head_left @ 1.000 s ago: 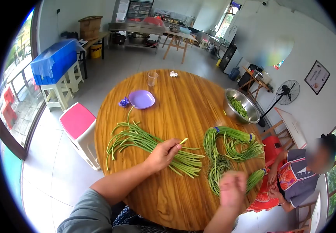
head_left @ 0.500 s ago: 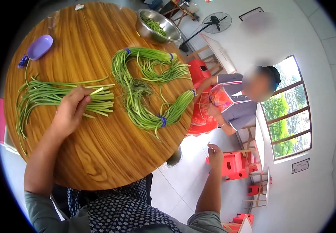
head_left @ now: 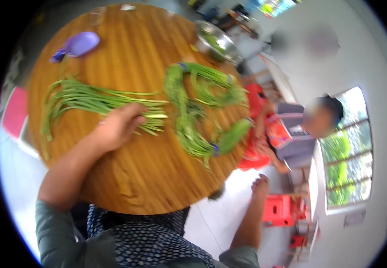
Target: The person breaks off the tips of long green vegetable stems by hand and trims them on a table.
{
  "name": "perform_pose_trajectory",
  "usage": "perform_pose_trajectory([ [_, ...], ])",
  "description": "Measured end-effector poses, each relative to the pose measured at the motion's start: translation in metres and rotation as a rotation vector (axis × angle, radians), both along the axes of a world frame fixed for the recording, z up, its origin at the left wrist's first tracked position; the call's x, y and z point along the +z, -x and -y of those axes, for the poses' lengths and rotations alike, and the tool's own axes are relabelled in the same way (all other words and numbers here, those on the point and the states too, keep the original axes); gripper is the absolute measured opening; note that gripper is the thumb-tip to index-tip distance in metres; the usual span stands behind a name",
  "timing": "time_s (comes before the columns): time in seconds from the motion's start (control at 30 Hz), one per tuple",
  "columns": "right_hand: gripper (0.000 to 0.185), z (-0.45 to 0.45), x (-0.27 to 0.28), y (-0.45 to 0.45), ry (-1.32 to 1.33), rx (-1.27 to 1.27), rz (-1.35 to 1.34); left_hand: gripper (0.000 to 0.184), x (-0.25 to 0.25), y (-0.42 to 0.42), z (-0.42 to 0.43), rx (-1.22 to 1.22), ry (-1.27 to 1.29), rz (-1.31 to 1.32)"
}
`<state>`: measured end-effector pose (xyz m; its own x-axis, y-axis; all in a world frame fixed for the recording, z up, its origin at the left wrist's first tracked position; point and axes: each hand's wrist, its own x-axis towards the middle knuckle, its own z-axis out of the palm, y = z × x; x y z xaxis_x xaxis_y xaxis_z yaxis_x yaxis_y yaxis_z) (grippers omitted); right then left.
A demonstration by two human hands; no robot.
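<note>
A loose bunch of garlic scapes [head_left: 93, 98] lies across the left part of the round wooden table, pale cut ends pointing right. My left hand [head_left: 119, 125] is over those ends, thumb and fingers closed on a scape; blur hides the exact grip. Past the table's right edge, my right hand [head_left: 260, 186] hangs over the floor, its fingers curled in. Whether it holds anything small is too blurred to see. Right of the loose bunch rest bundles of scapes [head_left: 177, 91] bound with blue-purple bands, bent into curves.
A purple dish [head_left: 82, 43] sits at the table's far left beside a blue-purple clump [head_left: 58, 56]. A steel bowl [head_left: 230, 50] with green pieces stands at the far right edge. Another person [head_left: 291, 127] is close to the table's right side, near red stools [head_left: 277, 210].
The view has shifted, so the table and scapes appear further right and blurrier. My left hand stays at the cut ends; my right hand is still off the table's edge, fingers curled.
</note>
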<state>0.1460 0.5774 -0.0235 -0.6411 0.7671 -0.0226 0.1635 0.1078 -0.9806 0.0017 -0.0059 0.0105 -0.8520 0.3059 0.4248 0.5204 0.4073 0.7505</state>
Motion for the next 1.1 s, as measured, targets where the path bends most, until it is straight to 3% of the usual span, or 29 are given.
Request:
perform_pose_trajectory([
  [0.07, 0.02, 0.06, 0.021, 0.017, 0.39, 0.333, -0.3, 0.014, -0.008, 0.004, 0.002, -0.063, -0.01, -0.153],
  [0.1, 0.022, 0.121, 0.048, 0.031, 0.382, 0.284, -0.26, 0.012, -0.011, 0.007, 0.003, -0.115, -0.005, -0.208],
  [0.27, 0.025, 0.282, 0.08, 0.087, 0.362, 0.914, -0.256, 0.008, 0.003, 0.001, 0.004, -0.148, -0.021, -0.255],
  [0.33, 0.027, 0.328, 0.077, 0.11, 0.452, 1.023, -0.231, 0.008, 0.004, -0.001, 0.004, -0.147, -0.027, -0.269],
  [0.43, 0.028, 0.374, 0.069, 0.132, 0.564, 1.111, -0.149, 0.009, -0.001, 0.001, 0.004, -0.133, -0.088, -0.249],
  [0.57, 0.016, 0.4, 0.051, 0.145, 0.487, 1.1, -0.166, 0.008, 0.003, 0.0, 0.005, -0.067, -0.081, -0.222],
  [0.73, 0.01, 0.412, 0.045, 0.144, 0.708, 0.913, -0.145, 0.009, -0.007, 0.005, 0.003, -0.025, -0.143, -0.175],
  [0.87, 0.012, 0.404, 0.023, 0.142, 0.855, 0.934, -0.155, 0.012, -0.007, 0.002, 0.0, -0.006, -0.078, -0.152],
  [0.93, 0.01, 0.41, 0.024, 0.138, -0.165, 0.835, -0.166, 0.012, -0.01, 0.003, -0.003, -0.001, -0.115, -0.075],
  [0.97, 0.008, 0.413, 0.032, 0.135, -0.622, 0.894, -0.438, 0.013, -0.012, 0.001, -0.003, 0.015, -0.144, -0.004],
  [1.0, 0.01, 0.423, 0.037, 0.135, -0.795, 0.899, -0.601, 0.013, -0.012, 0.0, -0.004, 0.009, -0.134, 0.009],
  [1.1, 0.006, 0.419, 0.033, 0.142, -0.782, 0.931, -0.607, 0.012, -0.006, -0.001, -0.004, 0.048, -0.157, 0.086],
])
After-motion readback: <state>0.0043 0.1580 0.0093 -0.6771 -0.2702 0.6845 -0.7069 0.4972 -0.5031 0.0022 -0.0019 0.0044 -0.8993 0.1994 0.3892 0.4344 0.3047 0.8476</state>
